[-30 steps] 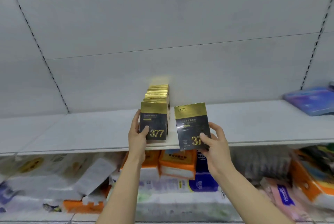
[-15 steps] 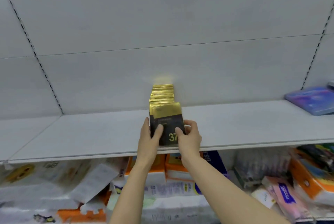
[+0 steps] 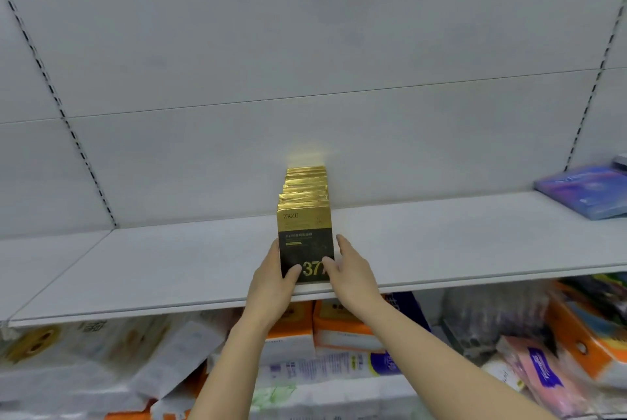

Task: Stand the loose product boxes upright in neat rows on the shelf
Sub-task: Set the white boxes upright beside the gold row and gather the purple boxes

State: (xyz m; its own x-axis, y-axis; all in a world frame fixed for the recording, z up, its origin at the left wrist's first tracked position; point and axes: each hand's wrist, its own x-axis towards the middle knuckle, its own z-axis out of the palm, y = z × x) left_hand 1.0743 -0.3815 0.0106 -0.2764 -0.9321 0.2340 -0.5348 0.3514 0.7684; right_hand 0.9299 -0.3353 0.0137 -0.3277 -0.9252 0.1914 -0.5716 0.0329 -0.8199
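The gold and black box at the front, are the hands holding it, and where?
Yes. The front box stands on the shelf. The left hand and right hand hold its lower side edges, thumbs on its front.

Both hands, left hand [image 3: 271,278] and right hand [image 3: 353,275], grip front box [image 3: 304,243], upright on shelf [image 3: 475,243]
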